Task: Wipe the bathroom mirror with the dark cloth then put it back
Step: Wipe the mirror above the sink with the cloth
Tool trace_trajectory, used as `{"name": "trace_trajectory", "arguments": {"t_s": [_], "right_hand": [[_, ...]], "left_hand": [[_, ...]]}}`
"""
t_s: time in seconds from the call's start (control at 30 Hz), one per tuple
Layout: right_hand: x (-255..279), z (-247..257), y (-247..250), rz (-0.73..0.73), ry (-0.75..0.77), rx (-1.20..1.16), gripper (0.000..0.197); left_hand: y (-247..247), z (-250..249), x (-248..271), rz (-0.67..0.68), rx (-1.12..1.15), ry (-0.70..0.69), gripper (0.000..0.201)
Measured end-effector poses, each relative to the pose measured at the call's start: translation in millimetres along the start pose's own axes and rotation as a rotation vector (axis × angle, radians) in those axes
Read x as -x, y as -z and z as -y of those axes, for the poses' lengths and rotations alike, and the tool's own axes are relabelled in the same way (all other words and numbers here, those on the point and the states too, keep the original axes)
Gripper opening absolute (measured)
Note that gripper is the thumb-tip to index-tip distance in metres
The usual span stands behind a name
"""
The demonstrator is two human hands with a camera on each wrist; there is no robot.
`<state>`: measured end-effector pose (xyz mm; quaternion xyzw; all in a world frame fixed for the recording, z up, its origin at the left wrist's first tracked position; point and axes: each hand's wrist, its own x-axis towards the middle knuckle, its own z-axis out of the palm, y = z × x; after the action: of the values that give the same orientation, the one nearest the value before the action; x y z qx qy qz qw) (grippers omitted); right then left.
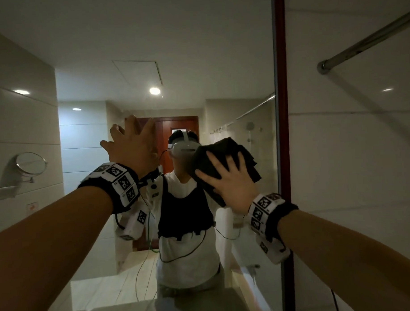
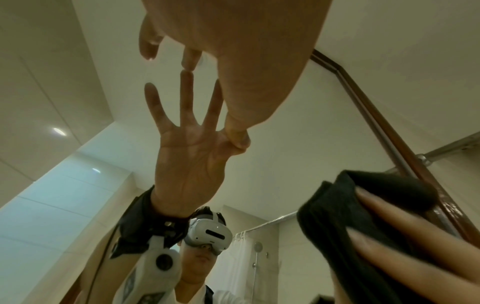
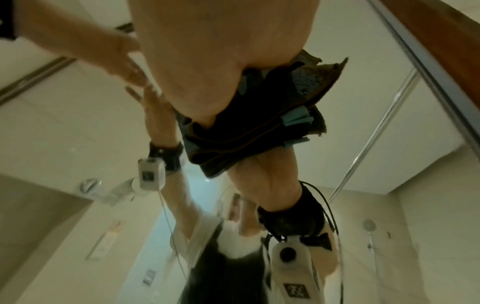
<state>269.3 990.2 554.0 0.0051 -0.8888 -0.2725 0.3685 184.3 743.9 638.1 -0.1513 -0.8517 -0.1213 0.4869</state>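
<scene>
The large wall mirror (image 1: pixel 195 51) fills the head view and reflects a person wearing a headset. My right hand (image 1: pixel 225 178) presses a bunched dark cloth (image 1: pixel 224 152) flat against the glass, fingers spread and straight over it, near the mirror's right edge. My left hand (image 1: pixel 131 144) rests on the glass to the left, fingers spread, holding nothing. The left wrist view shows the left hand (image 2: pixel 233 51) meeting its own reflection fingertip to fingertip, with the cloth (image 2: pixel 332 226) at lower right. In the right wrist view the cloth (image 3: pixel 259 127) sits under my right palm (image 3: pixel 207 61).
A dark red-brown frame strip (image 1: pixel 281 106) bounds the mirror on the right, with tiled wall beyond it. A metal shower rail (image 1: pixel 369 38) runs out from that wall, high up. A small round swivel mirror (image 1: pixel 31 164) juts from the left wall. A pale countertop (image 1: pixel 88 299) lies below.
</scene>
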Motion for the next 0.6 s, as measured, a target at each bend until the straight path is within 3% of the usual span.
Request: {"name": "trace_trajectory", "arguments": {"t_s": [0.13, 0.23, 0.37, 0.5, 0.6], "right_hand": [[9, 7, 0, 0.086, 0.025, -0.010, 0.086], [-3, 7, 11, 0.060, 0.004, -0.004, 0.085], [-49, -7, 40, -0.023, -0.100, -0.050, 0.069], [-110, -32, 75, -0.101, -0.275, -0.147, 0.069], [-130, -34, 84, -0.104, -0.317, -0.159, 0.070]], "left_hand": [[-2, 1, -1, 0.003, -0.014, -0.009, 0.090], [-2, 2, -2, -0.006, -0.017, -0.026, 0.089], [-4, 6, -3, -0.043, -0.018, -0.055, 0.086], [-7, 5, -4, -0.051, -0.022, -0.062, 0.083], [-8, 7, -5, -0.035, -0.003, -0.045, 0.087]]}}
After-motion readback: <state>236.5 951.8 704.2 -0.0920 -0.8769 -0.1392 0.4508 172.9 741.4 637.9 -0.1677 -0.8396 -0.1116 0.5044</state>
